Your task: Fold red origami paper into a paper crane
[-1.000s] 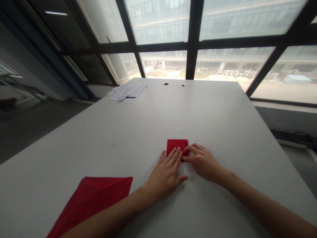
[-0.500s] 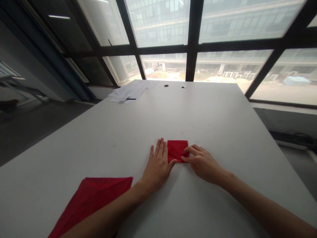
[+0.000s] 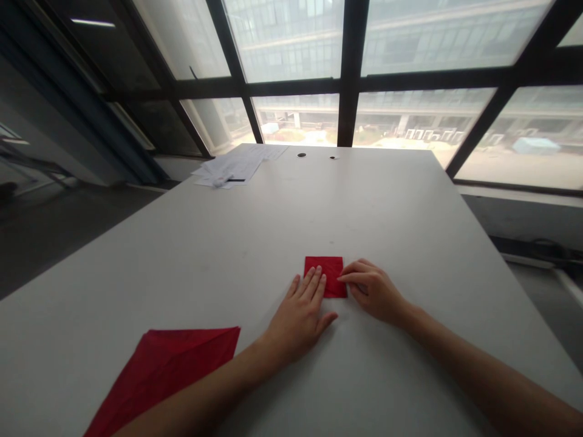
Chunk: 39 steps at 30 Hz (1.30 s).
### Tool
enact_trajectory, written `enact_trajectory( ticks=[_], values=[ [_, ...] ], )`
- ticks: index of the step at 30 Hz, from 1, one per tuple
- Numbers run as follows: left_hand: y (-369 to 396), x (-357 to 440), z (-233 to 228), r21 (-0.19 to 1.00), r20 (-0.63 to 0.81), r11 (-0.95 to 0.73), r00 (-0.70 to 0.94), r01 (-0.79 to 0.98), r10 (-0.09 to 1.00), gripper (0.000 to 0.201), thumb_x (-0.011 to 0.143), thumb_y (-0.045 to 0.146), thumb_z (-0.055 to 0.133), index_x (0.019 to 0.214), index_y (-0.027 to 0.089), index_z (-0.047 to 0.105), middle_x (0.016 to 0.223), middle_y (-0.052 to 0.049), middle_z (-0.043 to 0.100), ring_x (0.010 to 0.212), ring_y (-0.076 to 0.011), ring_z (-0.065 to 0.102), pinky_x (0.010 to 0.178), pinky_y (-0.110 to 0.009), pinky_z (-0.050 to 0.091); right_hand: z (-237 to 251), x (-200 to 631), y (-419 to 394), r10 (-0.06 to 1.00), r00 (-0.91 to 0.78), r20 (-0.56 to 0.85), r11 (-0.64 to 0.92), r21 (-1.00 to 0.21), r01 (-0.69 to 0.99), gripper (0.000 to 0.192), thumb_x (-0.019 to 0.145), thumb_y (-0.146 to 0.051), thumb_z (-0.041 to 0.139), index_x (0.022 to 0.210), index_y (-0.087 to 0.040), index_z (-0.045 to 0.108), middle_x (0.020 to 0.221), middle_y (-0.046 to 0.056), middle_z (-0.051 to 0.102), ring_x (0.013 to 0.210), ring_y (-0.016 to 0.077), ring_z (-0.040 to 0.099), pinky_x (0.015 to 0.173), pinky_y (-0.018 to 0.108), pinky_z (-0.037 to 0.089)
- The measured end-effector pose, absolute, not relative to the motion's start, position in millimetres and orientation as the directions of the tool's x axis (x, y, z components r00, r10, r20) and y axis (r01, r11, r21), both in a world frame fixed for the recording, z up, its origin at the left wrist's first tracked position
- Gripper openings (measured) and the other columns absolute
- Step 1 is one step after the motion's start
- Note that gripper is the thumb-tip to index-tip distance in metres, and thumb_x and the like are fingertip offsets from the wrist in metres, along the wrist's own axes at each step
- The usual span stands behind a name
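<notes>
A small folded red paper square (image 3: pixel 334 286) lies flat on the white table, slightly creased on top. My left hand (image 3: pixel 303 309) rests on its left part, fingers stretched out flat and the thumb spread away over the table. At the right edge of the square is my right hand (image 3: pixel 374 290), its thumb and forefinger pinched together on the paper. The fingertips partly cover that edge. Nearer to me on the left lies a larger red sheet (image 3: pixel 182 358), creased, with my left forearm across part of it.
The white table (image 3: pixel 401 212) stretches to a row of windows with dark frames. Loose white papers (image 3: pixel 243 164), with a small dark strip on them, lie at the far left corner. Two round holes are near the far edge.
My left hand has moved from beside the small square onto its left part. My right fingers have shifted up from its lower right corner to the right edge.
</notes>
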<state>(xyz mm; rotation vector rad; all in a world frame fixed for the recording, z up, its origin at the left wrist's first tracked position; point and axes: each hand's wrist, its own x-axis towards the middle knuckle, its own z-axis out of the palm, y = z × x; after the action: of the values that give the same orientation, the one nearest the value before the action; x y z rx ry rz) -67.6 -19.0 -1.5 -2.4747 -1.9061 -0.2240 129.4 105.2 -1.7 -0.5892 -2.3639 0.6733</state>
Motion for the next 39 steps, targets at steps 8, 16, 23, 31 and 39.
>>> enact_trajectory(
  ticks=[8,16,23,31,39],
  values=[
    [-19.6,-65.8,0.4,0.078,0.101,-0.245,0.237,0.966,0.966,0.071,0.1,0.056,0.031,0.152,0.009,0.03,0.159,-0.018,0.024,0.15,-0.0295,0.02,0.12,-0.051,0.025,6.3,131.9,103.8,0.569,-0.722,0.394,0.685,-0.712,0.152,0.03,0.081,-0.005,0.051,0.086,-0.022,0.075,0.095,0.006,0.071,0.093,0.0192,0.062,0.087,0.036,0.051],
    [-19.5,-65.0,-1.4,0.078,0.117,-0.25,0.24,0.965,0.964,0.071,0.099,0.057,0.031,0.152,0.009,0.03,0.159,-0.018,0.024,0.15,-0.0292,0.019,0.12,-0.05,0.024,26.8,117.0,84.7,0.79,-0.51,-0.341,-0.223,-0.934,0.279,0.036,0.068,-0.005,0.042,0.098,-0.018,0.055,0.072,0.002,0.071,0.055,0.0146,0.064,0.049,0.024,0.048],
    [-18.6,-64.7,-1.6,0.102,0.106,-0.239,0.229,0.966,0.968,0.072,0.1,0.057,0.031,0.153,0.009,0.028,0.159,-0.018,0.025,0.15,-0.0298,0.019,0.12,-0.05,0.023,47.3,121.3,86.1,0.697,-0.456,-0.553,-0.459,-0.833,0.309,0.03,0.075,-0.014,0.052,0.104,-0.019,0.051,0.085,0.008,0.075,0.057,0.0145,0.067,0.051,0.023,0.048],
    [-20.7,-67.2,0.8,0.173,0.108,-0.264,0.249,0.949,0.963,0.065,0.097,0.06,0.038,0.155,0.033,0.025,0.164,-0.011,0.012,0.15,-0.0332,0.016,0.118,-0.056,0.024,52.8,126.2,88.0,0.653,-0.469,-0.594,-0.473,-0.804,0.361,0.028,0.081,-0.023,0.05,0.109,-0.021,0.049,0.095,0.009,0.075,0.055,0.0127,0.067,0.043,0.018,0.034],
    [-20.2,-68.4,0.6,0.199,0.131,-0.285,0.263,0.938,0.956,0.061,0.097,0.057,0.042,0.153,0.041,0.024,0.165,-0.009,0.008,0.149,-0.0362,0.019,0.116,-0.059,0.025,23.6,121.8,94.4,0.861,-0.505,-0.054,0.187,-0.891,0.413,0.022,0.081,-0.011,0.045,0.091,-0.019,0.063,0.087,0.006,0.071,0.071,0.0181,0.066,0.065,0.032,0.052]
  ],
)
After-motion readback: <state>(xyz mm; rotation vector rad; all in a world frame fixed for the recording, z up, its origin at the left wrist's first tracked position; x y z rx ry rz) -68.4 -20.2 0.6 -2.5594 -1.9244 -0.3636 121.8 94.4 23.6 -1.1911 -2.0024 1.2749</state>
